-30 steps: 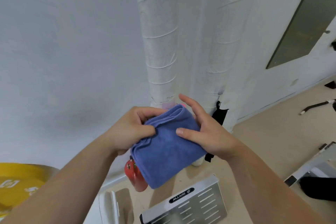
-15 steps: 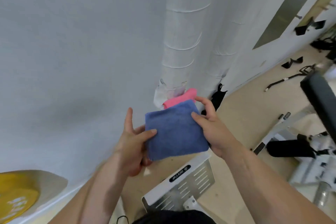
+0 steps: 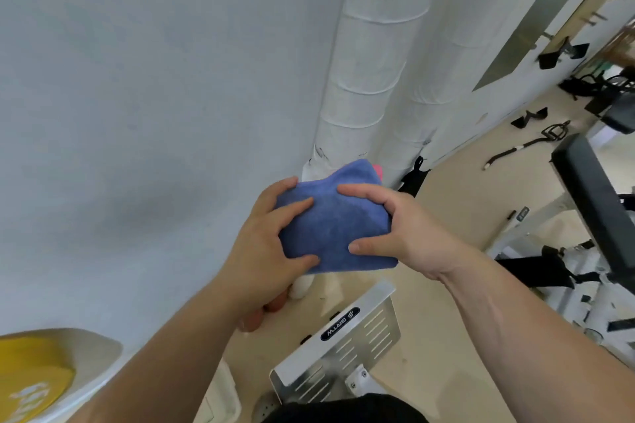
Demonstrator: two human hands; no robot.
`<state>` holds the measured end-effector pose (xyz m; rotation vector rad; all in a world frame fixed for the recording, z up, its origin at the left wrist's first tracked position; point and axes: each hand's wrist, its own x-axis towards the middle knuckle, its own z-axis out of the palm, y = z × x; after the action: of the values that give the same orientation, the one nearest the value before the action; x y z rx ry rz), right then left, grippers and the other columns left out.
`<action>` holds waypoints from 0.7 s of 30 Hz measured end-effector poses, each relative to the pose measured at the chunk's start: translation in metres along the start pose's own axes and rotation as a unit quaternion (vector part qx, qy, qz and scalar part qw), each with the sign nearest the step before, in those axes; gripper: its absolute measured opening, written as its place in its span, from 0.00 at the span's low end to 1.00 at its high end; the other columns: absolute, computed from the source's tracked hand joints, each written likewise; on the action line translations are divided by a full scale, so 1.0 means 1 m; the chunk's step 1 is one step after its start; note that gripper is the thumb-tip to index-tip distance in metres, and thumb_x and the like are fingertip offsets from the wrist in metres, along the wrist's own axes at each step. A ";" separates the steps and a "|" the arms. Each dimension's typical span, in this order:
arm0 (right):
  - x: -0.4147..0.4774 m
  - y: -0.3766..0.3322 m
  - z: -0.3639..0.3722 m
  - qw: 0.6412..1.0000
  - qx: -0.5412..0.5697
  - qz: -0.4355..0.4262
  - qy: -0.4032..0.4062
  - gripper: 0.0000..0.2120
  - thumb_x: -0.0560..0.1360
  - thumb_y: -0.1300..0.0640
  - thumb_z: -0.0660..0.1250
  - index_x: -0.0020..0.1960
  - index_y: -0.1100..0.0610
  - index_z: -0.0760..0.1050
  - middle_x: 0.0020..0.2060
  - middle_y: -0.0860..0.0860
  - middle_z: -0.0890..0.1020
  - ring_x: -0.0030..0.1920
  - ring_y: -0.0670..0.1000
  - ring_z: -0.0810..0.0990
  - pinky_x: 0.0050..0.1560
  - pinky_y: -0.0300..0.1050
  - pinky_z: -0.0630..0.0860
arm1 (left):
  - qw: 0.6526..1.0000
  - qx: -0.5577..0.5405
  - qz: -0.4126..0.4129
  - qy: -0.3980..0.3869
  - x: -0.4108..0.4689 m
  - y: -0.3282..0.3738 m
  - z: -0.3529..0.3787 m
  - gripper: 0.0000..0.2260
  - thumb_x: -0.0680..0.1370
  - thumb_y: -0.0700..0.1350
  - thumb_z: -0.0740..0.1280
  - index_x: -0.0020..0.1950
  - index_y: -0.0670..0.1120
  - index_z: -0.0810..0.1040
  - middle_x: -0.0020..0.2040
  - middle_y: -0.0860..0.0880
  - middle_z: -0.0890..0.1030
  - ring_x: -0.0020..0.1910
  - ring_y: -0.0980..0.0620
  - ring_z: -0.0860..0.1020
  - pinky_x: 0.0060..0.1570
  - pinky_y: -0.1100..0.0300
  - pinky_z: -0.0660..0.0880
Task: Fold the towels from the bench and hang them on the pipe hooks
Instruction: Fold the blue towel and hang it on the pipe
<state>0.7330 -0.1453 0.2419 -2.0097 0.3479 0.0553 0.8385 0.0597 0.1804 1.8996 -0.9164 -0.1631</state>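
two hands pinch folded blue towel [image 3: 336, 227], left hand [image 3: 271, 244] and right hand [image 3: 395, 227] on opposite edges, mid-air before wrapped pipe [image 3: 364, 79]. risk: freeing one grip may let folds spring open.

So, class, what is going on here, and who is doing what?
A person holds a folded blue towel up in front of the white wrapped pipes. The left hand grips its left edge and the right hand grips its right edge. A bit of pink cloth shows behind the towel's top corner. The blue towel is not yet hung on anything.
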 end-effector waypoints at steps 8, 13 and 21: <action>0.007 -0.053 -0.044 0.964 -0.220 -0.106 0.105 0.38 0.60 0.50 0.83 0.67 0.35 0.73 0.54 0.45 0.77 0.54 0.40 0.77 0.51 0.27 0.70 | 0.992 0.077 0.071 0.077 0.060 0.066 -0.038 0.19 0.66 0.41 0.79 0.55 0.53 0.84 0.50 0.58 0.84 0.49 0.60 0.79 0.51 0.74 0.70; 0.014 -0.083 -0.087 0.930 -0.276 -0.189 0.151 0.26 0.61 0.44 0.80 0.57 0.35 0.77 0.48 0.44 0.74 0.48 0.41 0.76 0.50 0.38 0.74 | 0.980 0.118 0.072 0.139 0.090 0.117 -0.065 0.18 0.63 0.49 0.80 0.49 0.61 0.82 0.45 0.60 0.81 0.52 0.56 0.75 0.51 0.64 0.74; 0.014 -0.130 -0.154 0.943 -0.154 -0.274 0.107 0.11 0.67 0.61 0.79 0.45 0.53 0.80 0.52 0.43 0.83 0.57 0.36 0.79 0.56 0.39 0.76 | 0.991 0.005 0.099 0.092 0.125 0.197 -0.091 0.24 0.69 0.36 0.79 0.56 0.61 0.80 0.48 0.54 0.83 0.45 0.53 0.83 0.47 0.62 0.81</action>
<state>0.7635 -0.2318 0.4221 -2.3631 -0.1062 -0.4880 0.8669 -0.0032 0.4209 1.7867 -0.9731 0.1322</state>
